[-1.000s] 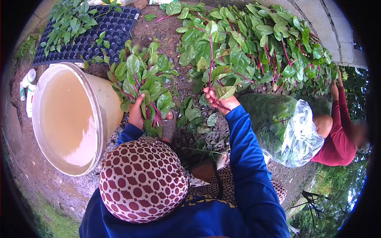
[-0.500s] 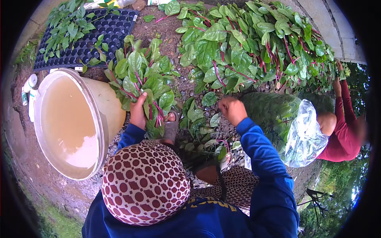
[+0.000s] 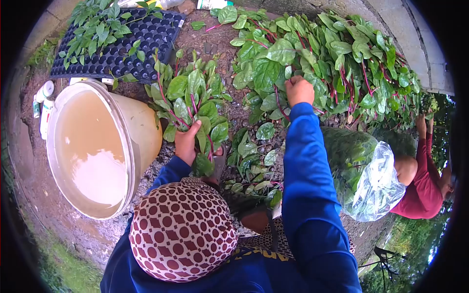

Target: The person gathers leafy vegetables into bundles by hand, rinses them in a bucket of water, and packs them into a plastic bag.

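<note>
My left hand (image 3: 186, 142) is closed round a bunch of leafy stems (image 3: 195, 105) with green leaves and purple-red stalks, beside the bucket. My right hand (image 3: 299, 91) reaches to the near edge of a large heap of the same greens (image 3: 342, 58). Its fingers are pressed together at the leaves, and what they pinch, if anything, is too small to make out. Loose leafy stems (image 3: 246, 151) lie on the ground between my two hands.
A bucket of cloudy brown water (image 3: 93, 146) stands at the left. Behind it are a black seedling tray (image 3: 141, 44) and bottles (image 3: 45, 97). Greens fill a clear plastic bag (image 3: 376, 185) at the right, near another person in a red sleeve (image 3: 420, 190).
The stem my right hand held a second ago has left it; a stem now lies near my foot. My right hand has moved forward to the heap. My left hand still holds its bunch.
</note>
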A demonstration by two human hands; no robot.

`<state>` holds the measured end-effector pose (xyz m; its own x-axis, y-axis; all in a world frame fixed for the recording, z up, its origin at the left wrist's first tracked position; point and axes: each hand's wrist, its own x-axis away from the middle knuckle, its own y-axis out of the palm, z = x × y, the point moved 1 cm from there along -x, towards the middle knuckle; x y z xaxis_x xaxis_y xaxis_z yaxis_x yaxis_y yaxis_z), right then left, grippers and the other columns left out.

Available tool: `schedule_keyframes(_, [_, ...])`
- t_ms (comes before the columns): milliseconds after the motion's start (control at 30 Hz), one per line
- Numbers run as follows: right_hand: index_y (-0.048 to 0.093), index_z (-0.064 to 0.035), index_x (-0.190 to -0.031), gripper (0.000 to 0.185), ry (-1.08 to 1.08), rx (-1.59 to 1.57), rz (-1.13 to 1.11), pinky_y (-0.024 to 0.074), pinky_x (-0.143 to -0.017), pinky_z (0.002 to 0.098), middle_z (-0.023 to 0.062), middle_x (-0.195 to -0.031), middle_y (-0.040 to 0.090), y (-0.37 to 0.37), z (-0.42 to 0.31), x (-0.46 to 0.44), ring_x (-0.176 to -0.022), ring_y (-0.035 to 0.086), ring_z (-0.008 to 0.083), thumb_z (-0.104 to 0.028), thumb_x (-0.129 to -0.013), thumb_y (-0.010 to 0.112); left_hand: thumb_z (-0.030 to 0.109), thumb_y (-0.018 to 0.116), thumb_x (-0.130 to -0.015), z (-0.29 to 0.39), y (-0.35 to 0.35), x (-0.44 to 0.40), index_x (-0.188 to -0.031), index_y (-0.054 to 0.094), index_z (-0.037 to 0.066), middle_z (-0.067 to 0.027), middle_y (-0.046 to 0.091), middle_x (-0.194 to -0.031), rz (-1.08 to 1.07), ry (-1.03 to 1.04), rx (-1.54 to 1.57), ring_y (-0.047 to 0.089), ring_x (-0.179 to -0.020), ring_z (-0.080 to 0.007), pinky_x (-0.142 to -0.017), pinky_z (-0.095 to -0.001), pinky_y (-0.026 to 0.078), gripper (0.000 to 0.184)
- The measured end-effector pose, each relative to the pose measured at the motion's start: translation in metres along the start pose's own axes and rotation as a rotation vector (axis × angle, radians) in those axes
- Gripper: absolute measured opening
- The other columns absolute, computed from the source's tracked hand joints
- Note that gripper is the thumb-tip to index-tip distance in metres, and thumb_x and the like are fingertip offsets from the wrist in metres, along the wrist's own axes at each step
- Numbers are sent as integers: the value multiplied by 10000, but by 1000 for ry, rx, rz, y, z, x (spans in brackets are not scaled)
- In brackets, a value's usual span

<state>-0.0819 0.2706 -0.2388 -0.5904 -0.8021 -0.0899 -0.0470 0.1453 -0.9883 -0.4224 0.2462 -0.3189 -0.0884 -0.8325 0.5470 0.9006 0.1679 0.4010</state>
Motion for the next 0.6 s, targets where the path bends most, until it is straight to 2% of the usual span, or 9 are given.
schedule_keyframes(133, [643, -163, -760, 135, -152, -122, -125, 528, -577, 440, 124, -683, 651, -4, -54, 91, -619, 642, 328, -296, -759, 661, 80, 704, -788, -5, 3, -6, -1060, 605, -12, -59, 645, -982, 13, -48, 9, 615, -812, -142, -730, -293, 492, 303])
schedule_keyframes(167, [628, -146, -741, 132, -221, -168, -136, 525, -561, 436, 128, -671, 647, 1, -72, 118, -596, 639, 324, -275, -766, 646, 89, 707, -789, -7, 4, -6, -1065, 602, -12, -57, 644, -982, 10, -63, 17, 613, -807, -140, -728, -292, 491, 311])
schedule_keyframes(233, [598, -100, -774, 152, -299, -115, -353, 524, -558, 427, 144, -653, 639, 28, -104, 163, -596, 646, 313, -250, -767, 619, 106, 711, -793, -8, 9, -5, -1067, 601, -8, -53, 643, -983, -23, -40, 23, 607, -801, -137, -726, -289, 488, 317])
schedule_keyframes(300, [591, -36, -816, 143, -358, -148, -434, 527, -573, 408, 143, -682, 647, 35, -130, 191, -627, 656, 311, -168, -761, 576, 122, 711, -797, -9, 11, -1, -1062, 605, -2, -48, 642, -983, -75, 38, 25, 601, -798, -134, -726, -282, 482, 311])
schedule_keyframes(333, [572, -6, -821, 159, -413, -174, -395, 517, -565, 422, 183, -683, 639, 36, -137, 196, -603, 641, 342, -151, -759, 556, 125, 711, -797, -5, 12, 0, -1061, 606, 1, -44, 642, -982, -102, 15, -18, 598, -802, -133, -730, -283, 480, 310])
schedule_keyframes(400, [598, -24, -869, 208, -607, -78, -557, 524, -615, 431, 181, -727, 648, 38, -139, 192, -659, 650, 342, -208, -773, 585, 130, 710, -796, 4, 9, 1, -1059, 607, 5, -37, 642, -980, -144, -28, -102, 594, -808, -131, -740, -286, 474, 309])
schedule_keyframes(500, [623, -62, -930, 284, -665, -33, -856, 522, -688, 446, 166, -798, 660, -7, -139, 150, -753, 654, 338, -298, -773, 629, 108, 705, -787, -14, -4, -14, -1050, 612, 11, -32, 644, -968, -83, -145, -65, 596, -816, -130, -739, -282, 470, 295])
schedule_keyframes(533, [630, -104, -1018, 387, -545, -52, -786, 508, -756, 450, 150, -935, 657, -24, -139, 125, -882, 639, 321, -394, -762, 654, 104, 703, -786, -17, -7, -16, -1047, 613, 12, -30, 644, -964, -72, -169, -56, 597, -814, -130, -737, -281, 470, 290])
schedule_keyframes(600, [604, -65, -1084, 443, -523, -152, -152, 471, -856, 416, 164, -1077, 609, -41, -121, 66, -1021, 555, 328, -282, -715, 719, 95, 695, -790, -14, -5, -13, -1045, 613, 17, -29, 644, -969, -60, -166, -49, 601, -828, -133, -749, -289, 471, 279])
